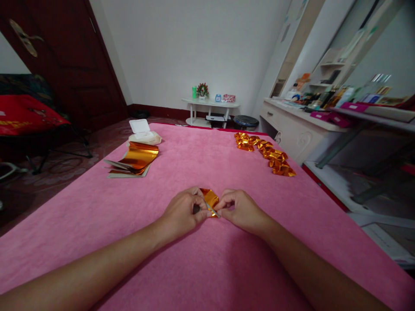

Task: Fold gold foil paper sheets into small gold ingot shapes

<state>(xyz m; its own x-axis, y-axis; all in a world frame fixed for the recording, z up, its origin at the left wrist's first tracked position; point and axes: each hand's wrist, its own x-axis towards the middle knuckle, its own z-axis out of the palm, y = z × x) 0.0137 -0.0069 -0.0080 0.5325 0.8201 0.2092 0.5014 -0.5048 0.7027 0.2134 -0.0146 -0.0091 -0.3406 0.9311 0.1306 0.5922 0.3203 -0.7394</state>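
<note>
Near the middle of the pink-covered table, a small folded piece of gold foil paper [211,198] is held between both hands. My left hand [185,208] pinches its left side, thumb and fingertips closed on the paper. On the other side, my right hand [241,210] grips the lower right edge with thumb and forefinger. A pale underside edge of the paper shows between the fingertips. Further off to the left lies a stack of gold foil sheets [142,155], its top sheet curling. Several folded gold foil pieces [275,154] lie in a group at the far right.
The pink cloth [194,160] covers the whole table. Behind the foil stack sits a white pack with a raised lid [144,134]. A low white side table [210,103] stands by the wall, with a dark round stool [246,121] beside it. At right is a cluttered dresser [298,114].
</note>
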